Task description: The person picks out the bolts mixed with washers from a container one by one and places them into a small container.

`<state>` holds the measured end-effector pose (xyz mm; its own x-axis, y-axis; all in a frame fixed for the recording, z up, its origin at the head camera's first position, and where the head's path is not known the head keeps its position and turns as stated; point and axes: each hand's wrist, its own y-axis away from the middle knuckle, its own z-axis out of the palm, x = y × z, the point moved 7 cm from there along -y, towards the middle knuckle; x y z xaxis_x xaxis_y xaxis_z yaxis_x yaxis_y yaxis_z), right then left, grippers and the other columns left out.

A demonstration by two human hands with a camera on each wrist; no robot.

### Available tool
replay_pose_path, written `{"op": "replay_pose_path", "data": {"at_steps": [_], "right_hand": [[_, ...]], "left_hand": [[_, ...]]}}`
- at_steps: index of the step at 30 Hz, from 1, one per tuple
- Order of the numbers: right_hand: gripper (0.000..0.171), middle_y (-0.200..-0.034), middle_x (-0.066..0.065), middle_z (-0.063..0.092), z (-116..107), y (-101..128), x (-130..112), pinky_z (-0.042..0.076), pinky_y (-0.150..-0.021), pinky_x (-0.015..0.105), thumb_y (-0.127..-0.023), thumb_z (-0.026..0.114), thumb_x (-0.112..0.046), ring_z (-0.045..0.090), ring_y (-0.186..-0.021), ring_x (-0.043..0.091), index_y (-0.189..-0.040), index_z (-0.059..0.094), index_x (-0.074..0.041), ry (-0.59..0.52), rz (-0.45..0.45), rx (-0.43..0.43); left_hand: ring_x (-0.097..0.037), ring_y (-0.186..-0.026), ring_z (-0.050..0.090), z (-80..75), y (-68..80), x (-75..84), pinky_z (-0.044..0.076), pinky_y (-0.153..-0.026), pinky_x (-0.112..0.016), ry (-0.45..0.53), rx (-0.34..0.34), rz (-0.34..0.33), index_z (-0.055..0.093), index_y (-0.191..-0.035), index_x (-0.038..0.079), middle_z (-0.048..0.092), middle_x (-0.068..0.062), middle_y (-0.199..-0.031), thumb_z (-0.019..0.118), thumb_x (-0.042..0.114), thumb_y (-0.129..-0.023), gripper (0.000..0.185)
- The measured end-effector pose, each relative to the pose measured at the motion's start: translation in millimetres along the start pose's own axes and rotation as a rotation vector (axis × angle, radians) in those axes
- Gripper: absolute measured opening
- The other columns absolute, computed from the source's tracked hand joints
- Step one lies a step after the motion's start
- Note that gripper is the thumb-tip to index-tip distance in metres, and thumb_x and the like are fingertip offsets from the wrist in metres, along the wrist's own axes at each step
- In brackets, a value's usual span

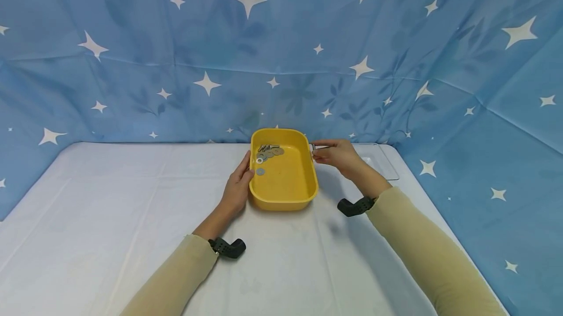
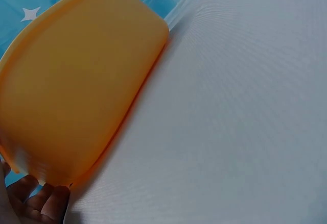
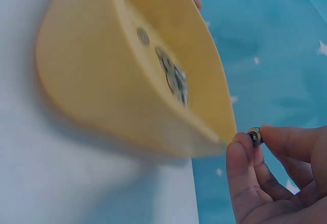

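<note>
A deep yellow plastic tray (image 1: 286,174) with rounded corners sits at the back middle of the white table, tilted in the right wrist view. Grey washers (image 1: 260,171) and several bolts (image 1: 269,148) lie at its far left inside. My left hand (image 1: 237,186) grips the tray's left side; in the left wrist view its fingers (image 2: 43,203) curl at the tray's lower end. Just outside the tray's right rim, my right hand (image 1: 336,155) pinches a small metal bolt (image 3: 255,136) between thumb and fingertips, its round end showing.
Behind my right hand, a clear plastic tray (image 1: 384,162) lies at the table's back right corner. The white-covered table (image 1: 132,218) ends at a blue curtain (image 1: 176,101) with white stars, which also runs along the right side.
</note>
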<state>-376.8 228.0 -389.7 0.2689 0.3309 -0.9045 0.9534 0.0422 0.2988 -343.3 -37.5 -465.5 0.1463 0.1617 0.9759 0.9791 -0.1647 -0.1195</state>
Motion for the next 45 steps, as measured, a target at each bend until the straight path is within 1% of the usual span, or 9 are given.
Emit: {"op": "replay_pose_path", "data": {"at_steps": [8, 15, 20, 24, 30, 34, 36, 42, 45], "right_hand": [[0.044, -0.145, 0.019, 0.056, -38.5, 1.8, 5.1, 0.052, -0.109, 0.038, -0.101, 0.059, -0.014, 0.068, -0.106, 0.014, -0.145, 0.056, -0.007, 0.057, 0.017, 0.06], [0.049, -0.147, 0.021, 0.051, -70.3, 0.6, 12.6, 0.056, -0.101, 0.028, -0.103, 0.055, -0.014, 0.067, -0.098, 0.004, -0.15, 0.048, -0.003, 0.107, 0.012, 0.09], [0.051, -0.152, 0.023, 0.046, -90.9, -3.0, 25.5, 0.05, -0.112, 0.038, -0.105, 0.051, -0.016, 0.065, -0.107, 0.01, -0.153, 0.042, -0.003, 0.13, 0.019, 0.11], [0.053, -0.152, 0.025, 0.045, -105.2, -5.0, 37.7, 0.049, -0.112, 0.038, -0.105, 0.05, -0.014, 0.064, -0.112, 0.014, -0.155, 0.038, -0.002, 0.154, 0.044, 0.142], [0.051, -0.139, 0.024, 0.055, -121.4, -8.5, 54.0, 0.056, -0.103, 0.031, -0.104, 0.05, -0.011, 0.066, -0.088, 0.0, -0.152, 0.041, 0.004, 0.191, 0.07, 0.195], [0.049, -0.114, 0.011, 0.065, -128.8, -11.0, 64.2, 0.059, -0.095, 0.03, -0.103, 0.052, -0.01, 0.065, -0.082, 0.001, -0.148, 0.045, 0.007, 0.188, 0.095, 0.228], [0.048, -0.106, 0.005, 0.064, -130.5, -11.5, 69.3, 0.06, -0.091, 0.028, -0.102, 0.053, -0.009, 0.065, -0.08, 0.002, -0.147, 0.046, 0.008, 0.191, 0.106, 0.235], [0.047, -0.114, 0.012, 0.062, -132.1, -17.3, 86.2, 0.06, -0.082, 0.023, -0.1, 0.054, -0.009, 0.064, -0.077, 0.002, -0.144, 0.05, 0.008, 0.235, 0.144, 0.26], [0.044, -0.11, 0.013, 0.064, -132.3, -22.4, 90.6, 0.061, -0.079, 0.023, -0.099, 0.056, -0.008, 0.064, -0.074, 0.003, -0.14, 0.054, 0.008, 0.251, 0.163, 0.287]], "left_hand": [[-0.013, -0.158, 0.015, -2.8, 0.8, -1.2, 0.015, -0.131, -0.04, 0.007, 0.0, -0.002, 0.02, -0.163, 0.026, 0.021, 0.011, -0.169, 0.036, 0.022, -0.107, 0.058], [-0.014, -0.159, 0.015, -3.8, -0.2, -2.0, 0.015, -0.131, -0.042, 0.003, -0.004, 0.003, 0.019, -0.164, 0.022, 0.019, 0.01, -0.17, 0.035, 0.022, -0.107, 0.059], [-0.014, -0.159, 0.015, -3.5, -0.2, -0.3, 0.015, -0.131, -0.042, 0.005, -0.002, 0.014, 0.019, -0.164, 0.021, 0.02, 0.01, -0.169, 0.035, 0.023, -0.107, 0.059], [-0.013, -0.158, 0.016, -2.4, 0.0, 0.2, 0.015, -0.131, -0.041, 0.002, -0.003, 0.013, 0.02, -0.163, 0.022, 0.022, 0.01, -0.169, 0.036, 0.021, -0.107, 0.058], [-0.013, -0.158, 0.016, -1.6, 0.2, -0.1, 0.016, -0.131, -0.04, -0.015, 0.003, 0.007, 0.021, -0.163, 0.023, 0.022, 0.011, -0.169, 0.036, 0.022, -0.108, 0.058], [-0.012, -0.158, 0.016, -1.0, 1.1, 0.9, 0.016, -0.131, -0.04, -0.012, 0.0, 0.006, 0.02, -0.163, 0.025, 0.022, 0.011, -0.169, 0.036, 0.022, -0.108, 0.058], [-0.012, -0.158, 0.016, -1.0, 1.5, 0.5, 0.016, -0.131, -0.04, -0.007, 0.003, 0.002, 0.021, -0.163, 0.026, 0.022, 0.012, -0.169, 0.037, 0.022, -0.108, 0.058], [-0.013, -0.158, 0.017, -0.5, 1.4, -1.2, 0.016, -0.131, -0.041, 0.011, 0.003, 0.006, 0.022, -0.163, 0.022, 0.022, 0.009, -0.169, 0.037, 0.021, -0.108, 0.058], [-0.013, -0.158, 0.016, -0.7, 0.6, -1.0, 0.016, -0.131, -0.041, 0.015, 0.002, 0.015, 0.021, -0.163, 0.021, 0.022, 0.008, -0.169, 0.037, 0.02, -0.108, 0.058]]}}
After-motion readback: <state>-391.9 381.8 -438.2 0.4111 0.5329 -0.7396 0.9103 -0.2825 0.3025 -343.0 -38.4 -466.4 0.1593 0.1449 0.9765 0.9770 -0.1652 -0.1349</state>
